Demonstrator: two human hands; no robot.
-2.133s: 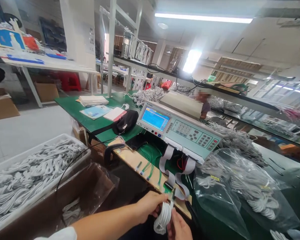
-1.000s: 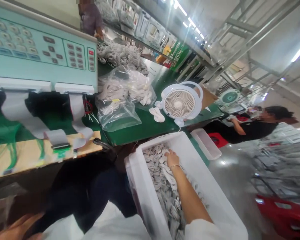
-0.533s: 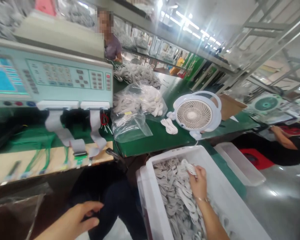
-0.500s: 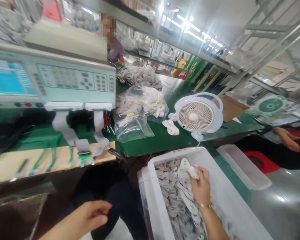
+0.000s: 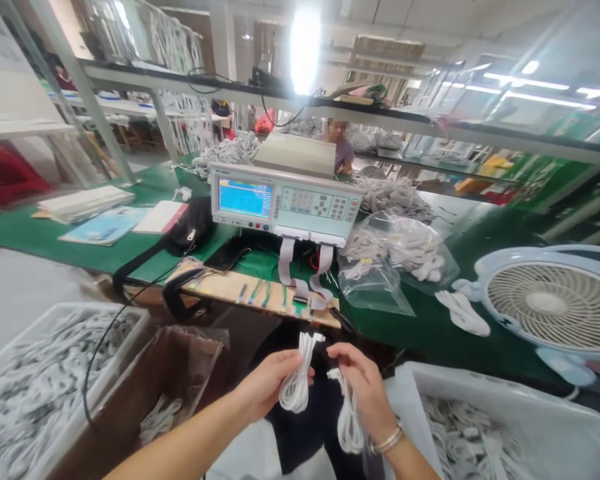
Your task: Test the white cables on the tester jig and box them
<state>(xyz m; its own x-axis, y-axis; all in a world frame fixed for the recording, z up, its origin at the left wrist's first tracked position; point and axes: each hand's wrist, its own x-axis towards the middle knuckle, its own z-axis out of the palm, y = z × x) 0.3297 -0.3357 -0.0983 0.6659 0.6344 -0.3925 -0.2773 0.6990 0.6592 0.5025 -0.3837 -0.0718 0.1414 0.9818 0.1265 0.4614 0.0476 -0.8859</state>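
Note:
My left hand is closed on a coiled white cable, its connector end pointing up. Close beside it, my right hand grips a second coiled white cable, which hangs down with its plug end at the top. Both hands are over my lap, in front of the wooden board on the bench edge. On that board lie green wires and a small connector fixture. Grey ribbon cables run from the fixture up to the tester, whose blue screen is lit.
At right, a white bin holds many coiled cables. Another full bin and a brown box with a few cables stand at left. A fan, a loose coil and bagged cables sit on the green bench.
My right hand has left the right bin with coiled cable and come in front of me. My left hand, empty before, now holds a coil. The view has turned left.

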